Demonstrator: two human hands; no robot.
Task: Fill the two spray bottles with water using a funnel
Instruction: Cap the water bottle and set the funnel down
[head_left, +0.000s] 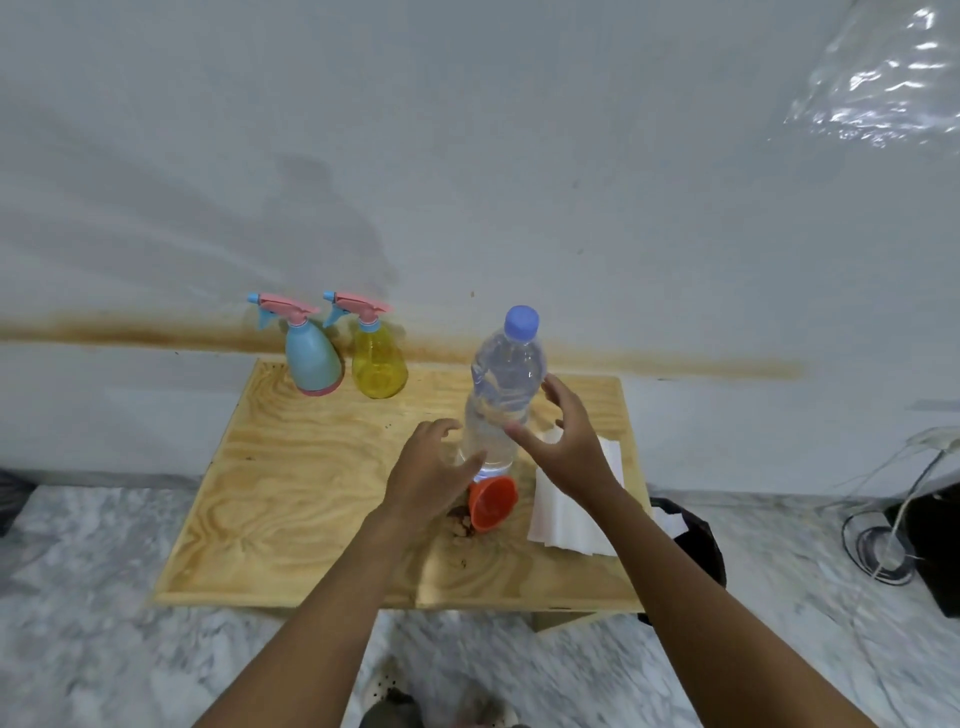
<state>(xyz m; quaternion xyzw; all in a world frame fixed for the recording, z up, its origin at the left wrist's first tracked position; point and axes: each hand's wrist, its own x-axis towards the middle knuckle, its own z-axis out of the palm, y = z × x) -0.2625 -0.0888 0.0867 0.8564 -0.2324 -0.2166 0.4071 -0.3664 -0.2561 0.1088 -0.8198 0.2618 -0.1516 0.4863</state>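
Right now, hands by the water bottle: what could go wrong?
1. The water bottle is tall and upright; a nudge from the left hand or right hand might topple it.
2. The funnel lies on its side at its base and could roll if bumped.

A pale plywood tabletop fills the middle of the frame, set against a white wall marked with a long rusty-brown stain. A stack of white folded paper, perhaps napkins, lies on its right side. Grey marbled floor spreads below. Crinkled clear plastic sheeting hangs in the upper right. At the right edge a black box sits among looped cables. A black bag shows beside the tabletop's right edge.
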